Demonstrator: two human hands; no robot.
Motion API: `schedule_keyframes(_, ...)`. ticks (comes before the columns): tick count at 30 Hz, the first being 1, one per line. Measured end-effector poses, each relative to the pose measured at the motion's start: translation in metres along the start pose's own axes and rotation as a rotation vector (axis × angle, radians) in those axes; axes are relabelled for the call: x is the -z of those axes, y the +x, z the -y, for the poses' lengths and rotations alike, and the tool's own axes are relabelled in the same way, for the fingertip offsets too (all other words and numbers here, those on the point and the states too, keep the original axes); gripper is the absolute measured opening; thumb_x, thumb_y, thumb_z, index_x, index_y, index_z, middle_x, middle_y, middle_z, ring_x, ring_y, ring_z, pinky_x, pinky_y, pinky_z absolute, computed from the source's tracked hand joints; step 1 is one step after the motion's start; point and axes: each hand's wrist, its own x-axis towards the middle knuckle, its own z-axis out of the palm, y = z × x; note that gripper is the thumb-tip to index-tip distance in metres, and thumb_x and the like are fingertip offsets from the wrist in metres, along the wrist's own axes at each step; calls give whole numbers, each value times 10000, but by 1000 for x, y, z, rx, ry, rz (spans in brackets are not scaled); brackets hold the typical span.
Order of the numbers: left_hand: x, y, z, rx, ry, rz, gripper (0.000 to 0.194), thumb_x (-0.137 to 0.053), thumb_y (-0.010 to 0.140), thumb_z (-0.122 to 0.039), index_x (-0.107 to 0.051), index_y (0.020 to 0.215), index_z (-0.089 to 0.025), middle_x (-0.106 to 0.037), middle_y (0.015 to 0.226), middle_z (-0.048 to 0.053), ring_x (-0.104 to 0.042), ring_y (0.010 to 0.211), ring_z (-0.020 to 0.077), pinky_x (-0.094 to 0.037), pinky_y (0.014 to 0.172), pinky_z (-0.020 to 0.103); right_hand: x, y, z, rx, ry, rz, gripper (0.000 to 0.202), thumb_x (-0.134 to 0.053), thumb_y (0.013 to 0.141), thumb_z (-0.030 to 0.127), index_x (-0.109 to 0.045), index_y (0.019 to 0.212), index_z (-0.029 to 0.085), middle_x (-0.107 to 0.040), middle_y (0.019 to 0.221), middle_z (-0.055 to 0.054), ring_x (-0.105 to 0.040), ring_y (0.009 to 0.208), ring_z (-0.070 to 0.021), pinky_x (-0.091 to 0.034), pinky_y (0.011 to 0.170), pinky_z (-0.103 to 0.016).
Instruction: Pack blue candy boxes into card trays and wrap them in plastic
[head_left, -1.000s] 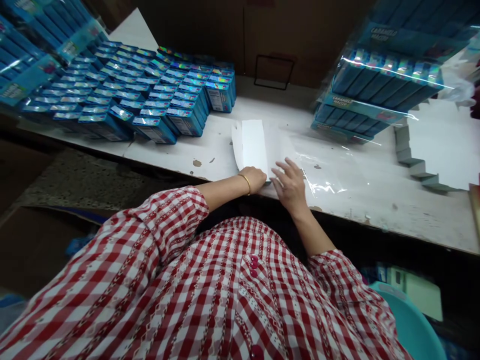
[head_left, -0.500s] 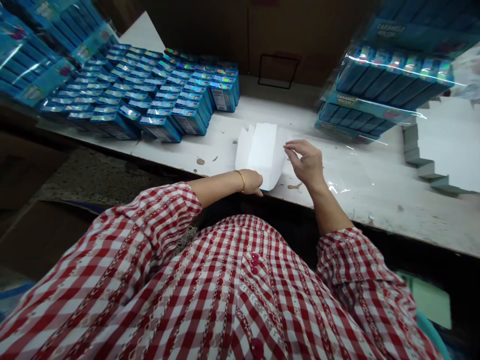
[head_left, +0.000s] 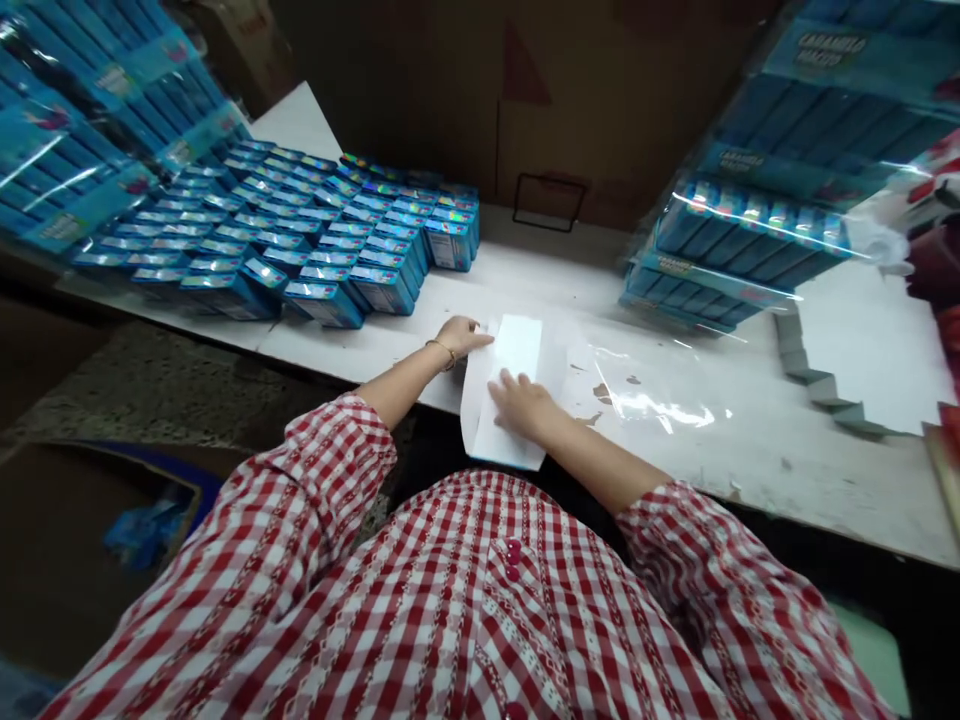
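An unfolded white carton (head_left: 519, 345), plain side up with a thin blue edge at the near end, lies at the table's front edge. My left hand (head_left: 463, 340) is at its left side, thumb and fingers closed on the side flap. Across the carton's middle panel rests my right hand (head_left: 523, 405), fingers spread and lying flat, slightly blurred. Clear plastic film (head_left: 645, 395) lies on the table to the right of the carton.
Rows of small blue boxes (head_left: 322, 290) stand on the left of the white table (head_left: 577, 270). Wrapped blue packs are stacked at the far left (head_left: 112, 90) and right (head_left: 690, 290). Flat white cartons (head_left: 870, 340) are piled at the right. A black wire frame (head_left: 549, 203) stands behind.
My left hand has moved from the carton's near end up to its left side. The right hand has come from the right flap onto the middle panel. The view has shifted.
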Motion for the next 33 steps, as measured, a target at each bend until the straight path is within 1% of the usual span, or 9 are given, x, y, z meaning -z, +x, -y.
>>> schedule_keyframes(3,-12,-10,0,46,-56,-1,349,-555,713,-196,-646,1035,-99,-693,950,54,-639,821,141,-480,693,184,4,-5,-5,46,2,-22,333,-532,824,291,-558,1145,207,-535,1272,-107,-570,1007,-265,-520,730,-353)
schedule_keyframes(6,-15,-21,-5,-80,60,-37,326,-518,697,-138,-679,981,-133,-700,970,54,-632,897,154,-477,796,209,9,12,-23,-11,27,-48,405,-386,861,143,-490,1247,206,-448,1373,-87,-476,1181,-253,-503,830,-377)
schedule_keyframes(11,-15,-27,-13,-234,299,-45,368,-478,690,-120,-687,983,-200,-699,1001,21,-621,942,154,-468,846,231,8,30,-29,-41,88,0,534,-429,792,84,-448,1302,238,-351,1446,-39,-352,1301,-271,-461,912,-437)
schedule_keyframes(14,-17,-26,-20,-325,383,7,380,-461,711,-109,-688,997,-214,-691,1036,24,-611,985,161,-437,893,251,17,23,-32,-47,95,3,444,-445,788,83,-541,1200,219,-527,1305,-73,-478,1193,-253,-481,861,-373)
schedule_keyframes(18,-17,-24,-32,-395,499,153,402,-488,701,-78,-683,1017,-232,-688,1050,27,-606,1003,163,-433,856,230,27,7,-59,-400,150,-216,313,-461,846,245,-572,1124,150,-628,1110,-146,-550,1066,-278,-463,838,-388)
schedule_keyframes(21,-14,-23,-40,-428,567,216,352,-499,725,-114,-688,999,-228,-689,1047,33,-606,991,168,-435,818,220,25,0,-76,-620,383,-213,359,-542,804,294,-578,1125,139,-662,1034,-117,-597,981,-236,-468,807,-327)
schedule_keyframes(24,-11,-20,-47,-437,569,233,288,-451,794,-227,-715,909,-207,-702,990,53,-619,939,178,-440,788,234,23,0,-74,-498,510,-228,262,-482,821,216,-649,1022,198,-691,982,-43,-617,926,-184,-458,793,-275)
schedule_keyframes(27,-9,-16,-55,-314,526,235,283,-459,782,-267,-727,850,-205,-711,934,67,-632,878,194,-452,735,253,27,7,-63,-326,383,-209,298,-436,809,129,-696,916,226,-701,957,-36,-612,928,-203,-439,807,-300)
schedule_keyframes(33,-14,-11,-54,-124,306,238,246,-562,745,-305,-727,869,-172,-712,898,60,-633,849,176,-442,701,221,33,15,-67,-351,452,-113,241,-523,776,147,-680,937,233,-700,890,-11,-604,869,-169,-432,761,-260)
